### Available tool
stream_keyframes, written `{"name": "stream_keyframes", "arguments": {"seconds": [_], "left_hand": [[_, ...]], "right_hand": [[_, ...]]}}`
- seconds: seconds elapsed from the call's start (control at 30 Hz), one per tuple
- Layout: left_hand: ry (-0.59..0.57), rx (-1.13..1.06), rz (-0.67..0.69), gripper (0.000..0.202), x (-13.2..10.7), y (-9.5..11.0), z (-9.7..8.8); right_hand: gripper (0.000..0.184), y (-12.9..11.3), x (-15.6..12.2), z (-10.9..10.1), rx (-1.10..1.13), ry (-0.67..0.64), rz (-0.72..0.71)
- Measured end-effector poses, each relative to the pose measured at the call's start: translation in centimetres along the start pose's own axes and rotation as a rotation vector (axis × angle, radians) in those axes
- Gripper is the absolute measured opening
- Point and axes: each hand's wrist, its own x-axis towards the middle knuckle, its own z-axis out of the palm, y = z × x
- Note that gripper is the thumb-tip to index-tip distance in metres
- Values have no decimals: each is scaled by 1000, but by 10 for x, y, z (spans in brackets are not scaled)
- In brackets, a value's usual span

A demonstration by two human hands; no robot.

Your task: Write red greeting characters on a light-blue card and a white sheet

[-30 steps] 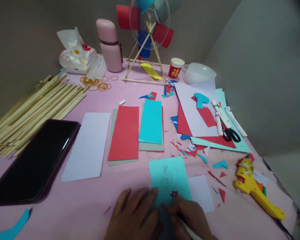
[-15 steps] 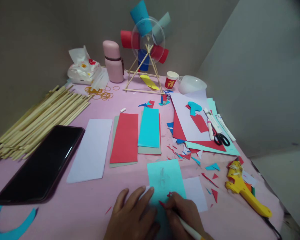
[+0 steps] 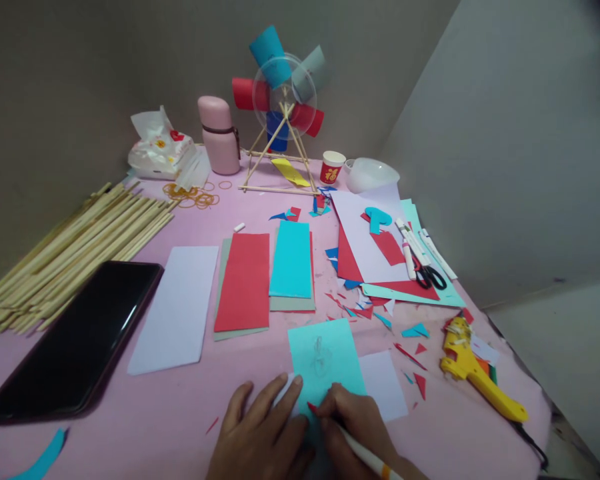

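Observation:
My left hand [image 3: 263,433] lies flat with fingers spread on the near edge of a light blue paper sheet [image 3: 325,357] on the pink table [image 3: 130,427]. My right hand [image 3: 357,430] is closed around a white marker [image 3: 367,457] whose red tip touches the same sheet. A faint pencil sketch shows on the sheet above my fingers. A white paper piece [image 3: 384,383] lies just right of my right hand.
A black tablet [image 3: 75,337] and bamboo sticks [image 3: 75,247] lie left. Paper strips, white [image 3: 177,307], red [image 3: 244,280] and blue [image 3: 291,260], sit mid-table. Scissors [image 3: 430,275] with markers lie right; a yellow glue gun [image 3: 473,373] sits near-right. A cup pinwheel model [image 3: 280,100], pink bottle [image 3: 219,133] and tissue pack [image 3: 163,147] stand behind.
The camera tilted up and back, so the whole scene shifted down and left. My right hand has slid slightly left over the small red drawing. My left hand stays flat.

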Motion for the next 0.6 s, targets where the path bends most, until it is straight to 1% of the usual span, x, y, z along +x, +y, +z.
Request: {"name": "stream_keyframes", "arguments": {"seconds": [0.07, 0.13, 0.23, 0.3, 0.37, 0.5, 0.6], "left_hand": [[3, 14, 8, 26, 0, 1, 0], [7, 10, 9, 26, 0, 1, -2], [-10, -21, -4, 22, 0, 3, -4], [-31, -37, -21, 21, 1, 3, -6], [-43, -40, -32, 23, 2, 4, -7], [-65, -44, -40, 27, 2, 5, -7], [-58, -62, -48, 25, 2, 5, -7]], "right_hand": [[16, -4, 2, -3, -23, -58, 23], [14, -14, 6, -11, -28, -103, 31], [14, -32, 11, -27, -11, -115, 36], [16, -40, 13, -33, -2, -130, 49], [16, -43, 14, -35, -3, -137, 53], [16, -41, 12, -34, 1, -155, 48], [16, -40, 12, -34, -11, -160, 54]]}}
